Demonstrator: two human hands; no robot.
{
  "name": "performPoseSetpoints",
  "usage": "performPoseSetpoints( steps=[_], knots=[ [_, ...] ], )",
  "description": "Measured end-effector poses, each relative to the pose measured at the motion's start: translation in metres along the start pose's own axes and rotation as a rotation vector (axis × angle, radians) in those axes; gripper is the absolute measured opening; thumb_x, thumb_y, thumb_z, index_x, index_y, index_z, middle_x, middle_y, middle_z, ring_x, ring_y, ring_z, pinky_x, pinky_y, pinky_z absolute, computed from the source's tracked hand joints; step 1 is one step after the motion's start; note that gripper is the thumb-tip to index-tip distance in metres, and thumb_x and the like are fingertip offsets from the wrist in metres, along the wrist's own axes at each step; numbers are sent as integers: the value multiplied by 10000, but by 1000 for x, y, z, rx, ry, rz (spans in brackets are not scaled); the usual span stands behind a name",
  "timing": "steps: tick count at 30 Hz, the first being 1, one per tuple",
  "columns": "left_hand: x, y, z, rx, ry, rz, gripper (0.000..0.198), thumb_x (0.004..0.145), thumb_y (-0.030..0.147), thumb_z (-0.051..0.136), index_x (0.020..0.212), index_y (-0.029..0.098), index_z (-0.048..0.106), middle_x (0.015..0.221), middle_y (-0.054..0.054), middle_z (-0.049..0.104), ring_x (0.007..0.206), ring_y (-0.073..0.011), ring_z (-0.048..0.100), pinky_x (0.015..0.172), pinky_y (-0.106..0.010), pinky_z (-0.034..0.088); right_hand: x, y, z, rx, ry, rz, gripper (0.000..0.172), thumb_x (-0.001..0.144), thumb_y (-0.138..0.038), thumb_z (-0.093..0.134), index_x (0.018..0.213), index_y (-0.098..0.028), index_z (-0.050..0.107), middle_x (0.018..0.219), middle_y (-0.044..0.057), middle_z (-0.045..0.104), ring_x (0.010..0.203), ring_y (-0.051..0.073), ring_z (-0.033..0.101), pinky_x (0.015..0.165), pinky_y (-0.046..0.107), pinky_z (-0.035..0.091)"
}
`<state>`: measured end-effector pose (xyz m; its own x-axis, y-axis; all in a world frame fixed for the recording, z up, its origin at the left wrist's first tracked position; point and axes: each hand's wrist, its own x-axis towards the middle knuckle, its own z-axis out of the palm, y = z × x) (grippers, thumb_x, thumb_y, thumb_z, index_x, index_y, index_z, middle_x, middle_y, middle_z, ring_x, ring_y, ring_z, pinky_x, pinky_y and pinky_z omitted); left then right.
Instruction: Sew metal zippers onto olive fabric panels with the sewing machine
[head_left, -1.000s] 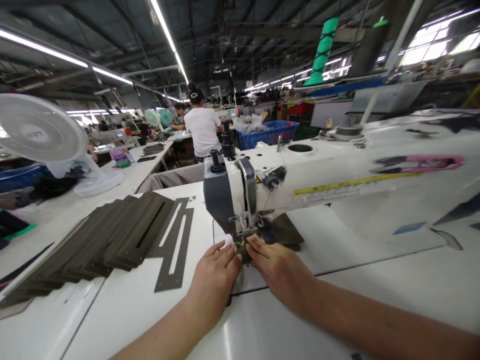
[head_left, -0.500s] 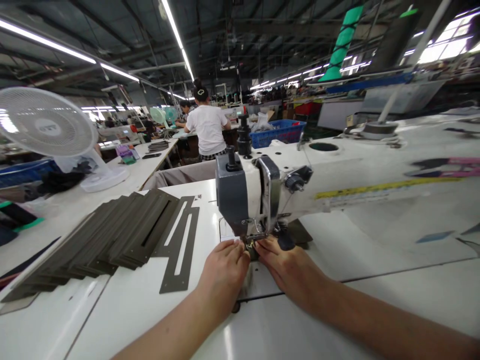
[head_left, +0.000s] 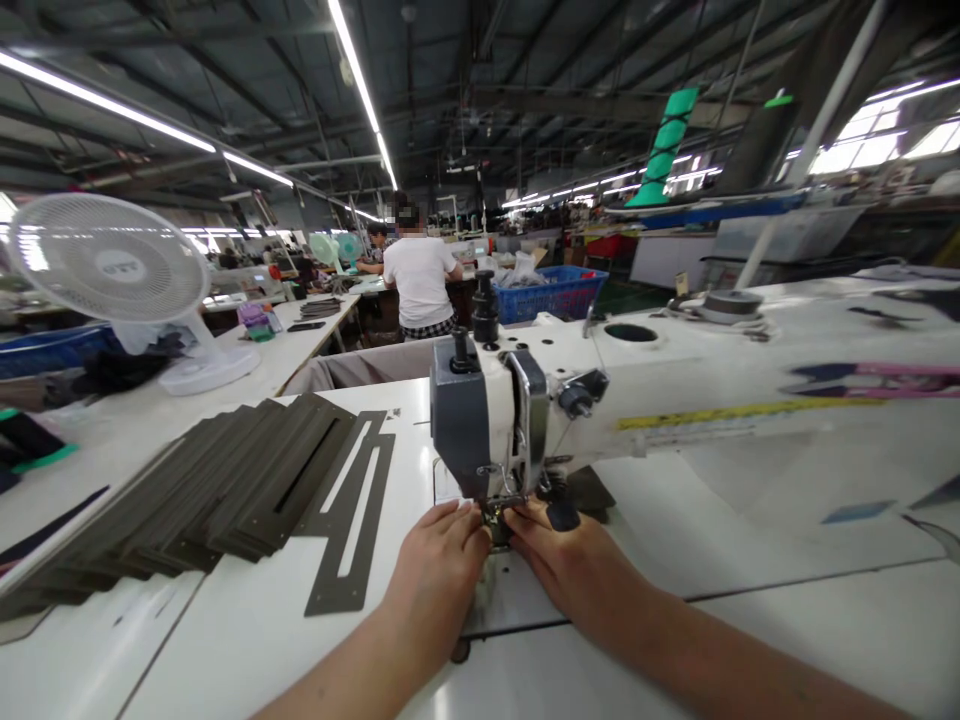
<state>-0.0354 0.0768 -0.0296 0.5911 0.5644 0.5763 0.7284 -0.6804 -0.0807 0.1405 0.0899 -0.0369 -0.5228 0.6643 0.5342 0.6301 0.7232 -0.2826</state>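
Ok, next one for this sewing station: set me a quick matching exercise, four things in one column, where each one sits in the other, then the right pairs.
Things:
1. left hand
2. single slotted olive strip
3. overlapping stack of olive pieces
4. blue plastic crate

Places:
A. far beyond the sewing machine
B. flat on the white table, just left of the machine
C. at the presser foot
D. fanned out towards the table's left edge

Pairs: 1-C, 2-B, 3-D, 4-A
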Motion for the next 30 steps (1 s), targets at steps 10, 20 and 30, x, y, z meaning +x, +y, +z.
performPoseSetpoints(
  steps=[10,20,30],
  knots=[
    [-6,-3,-4,-144,-60,-152,119,826,167,519,848,182,635,966,-44,672,882,-189,632,860,-407,478,-20,-8,-18,-621,-137,276,509,772,-476,537,1024,-43,627,992,228,610,909,338,542,786,484,414],
    [-4,0,-10,-174,-15,-130,140,855,211,503,832,200,641,891,-15,688,828,-156,640,896,-387,435,-70,-36,-30,-496,96,-110,446,825,-456,439,956,-97,670,1069,152,626,974,246,556,798,337,451],
    [-8,-1,-7,-181,-38,-139,131,845,228,513,870,194,637,962,-53,669,898,-191,628,905,-421,457,-72,-34,-39,-421,116,-184,426,816,-544,441,968,-206,651,993,84,651,907,217,582,734,315,487]
  ],
)
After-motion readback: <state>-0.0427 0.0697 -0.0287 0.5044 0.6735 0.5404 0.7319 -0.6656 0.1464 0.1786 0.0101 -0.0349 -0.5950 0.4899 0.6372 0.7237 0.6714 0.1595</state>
